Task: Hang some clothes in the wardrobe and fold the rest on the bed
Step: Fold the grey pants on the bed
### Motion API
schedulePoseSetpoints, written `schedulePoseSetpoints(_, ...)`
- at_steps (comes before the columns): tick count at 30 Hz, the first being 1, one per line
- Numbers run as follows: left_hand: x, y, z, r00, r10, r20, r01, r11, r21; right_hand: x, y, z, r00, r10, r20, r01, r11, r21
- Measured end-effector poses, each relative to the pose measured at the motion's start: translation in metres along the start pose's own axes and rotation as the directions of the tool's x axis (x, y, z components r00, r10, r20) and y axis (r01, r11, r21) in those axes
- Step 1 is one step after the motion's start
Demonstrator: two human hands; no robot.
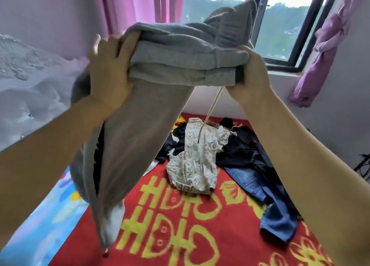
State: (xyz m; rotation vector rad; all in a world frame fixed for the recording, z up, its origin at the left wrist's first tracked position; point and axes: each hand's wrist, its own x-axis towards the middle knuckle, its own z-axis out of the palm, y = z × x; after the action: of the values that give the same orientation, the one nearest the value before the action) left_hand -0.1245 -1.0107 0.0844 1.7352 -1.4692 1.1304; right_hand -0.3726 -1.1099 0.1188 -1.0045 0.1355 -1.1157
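Left hand and right hand both curled tight round the bunched top of a grey hoodie, held up over the bed. Soft, thick fleece w/ ribbed edges, fairly heavy, limp; zip and drawcord dangle. Prob best gripped at shoulders. Rest of pile on red blanket: printed cotton, stiffer denim.

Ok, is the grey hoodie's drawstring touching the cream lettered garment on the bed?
Cannot tell. In the head view the drawstring hangs from the grey hoodie and its tip overlaps the cream lettered garment, but one view cannot show contact or a gap.
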Motion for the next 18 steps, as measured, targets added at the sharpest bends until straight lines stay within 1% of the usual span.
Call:
schedulePoseSetpoints(2, -0.051, 0.037, 0.015, 0.998, 0.016, 0.059, -0.010, 0.994, -0.112, -0.012, -0.006, -0.029, 0.999, 0.042, -0.030, -0.044, 0.997, -0.068)
schedulePoseSetpoints(4, -0.121, 0.086, 0.035, 0.989, 0.077, 0.123, -0.040, 0.961, -0.275, -0.031, -0.003, -0.071, 0.986, 0.117, -0.122, -0.139, 0.971, -0.193)
schedulePoseSetpoints(5, -0.157, 0.111, 0.045, 0.978, 0.098, 0.184, -0.026, 0.934, -0.357, -0.043, 0.002, -0.097, 0.972, 0.159, -0.172, -0.202, 0.943, -0.266)
schedulePoseSetpoints(6, -0.191, 0.136, 0.053, 0.955, 0.119, 0.273, 0.014, 0.898, -0.441, -0.058, 0.009, -0.125, 0.951, 0.198, -0.237, -0.272, 0.901, -0.339)
schedulePoseSetpoints(7, -0.223, 0.162, 0.062, 0.903, 0.166, 0.396, 0.081, 0.840, -0.536, -0.075, 0.017, -0.157, 0.918, 0.235, -0.319, -0.353, 0.850, -0.391)
schedulePoseSetpoints(8, -0.251, 0.185, 0.071, 0.808, 0.238, 0.539, 0.172, 0.780, -0.602, -0.095, 0.026, -0.192, 0.874, 0.263, -0.408, -0.438, 0.791, -0.427)
schedulePoseSetpoints(9, -0.276, 0.204, 0.079, 0.663, 0.320, 0.677, 0.272, 0.740, -0.615, -0.119, 0.035, -0.227, 0.814, 0.283, -0.508, -0.531, 0.718, -0.450)
schedulePoseSetpoints(10, -0.300, 0.221, 0.084, 0.485, 0.388, 0.784, 0.346, 0.738, -0.580, -0.148, 0.045, -0.263, 0.731, 0.287, -0.619, -0.633, 0.623, -0.459)
schedulePoseSetpoints(11, -0.319, 0.231, 0.087, 0.316, 0.438, 0.842, 0.371, 0.759, -0.535, -0.177, 0.053, -0.294, 0.641, 0.269, -0.719, -0.724, 0.524, -0.449)
schedulePoseSetpoints(12, -0.340, 0.242, 0.089, 0.176, 0.483, 0.858, 0.348, 0.784, -0.513, -0.210, 0.059, -0.326, 0.531, 0.233, -0.815, -0.804, 0.442, -0.398)
schedulePoseSetpoints(13, -0.360, 0.255, 0.090, 0.062, 0.517, 0.854, 0.326, 0.798, -0.507, -0.244, 0.062, -0.357, 0.401, 0.184, -0.898, -0.867, 0.392, -0.307)
schedulePoseSetpoints(14, -0.373, 0.262, 0.090, -0.010, 0.526, 0.851, 0.311, 0.810, -0.497, -0.274, 0.064, -0.383, 0.281, 0.136, -0.950, -0.908, 0.358, -0.218)
schedulePoseSetpoints(15, -0.385, 0.267, 0.088, -0.057, 0.524, 0.850, 0.309, 0.818, -0.485, -0.300, 0.063, -0.402, 0.192, 0.109, -0.975, -0.937, 0.315, -0.149)
schedulePoseSetpoints(16, -0.396, 0.272, 0.088, -0.093, 0.514, 0.853, 0.324, 0.825, -0.463, -0.321, 0.063, -0.419, 0.125, 0.108, -0.986, -0.961, 0.261, -0.093)
schedulePoseSetpoints(17, -0.404, 0.276, 0.090, -0.116, 0.497, 0.860, 0.345, 0.832, -0.434, -0.333, 0.065, -0.431, 0.091, 0.131, -0.987, -0.975, 0.214, -0.061)
schedulePoseSetpoints(18, -0.409, 0.278, 0.092, -0.125, 0.479, 0.869, 0.362, 0.837, -0.410, -0.338, 0.069, -0.439, 0.093, 0.167, -0.982, -0.980, 0.190, -0.060)
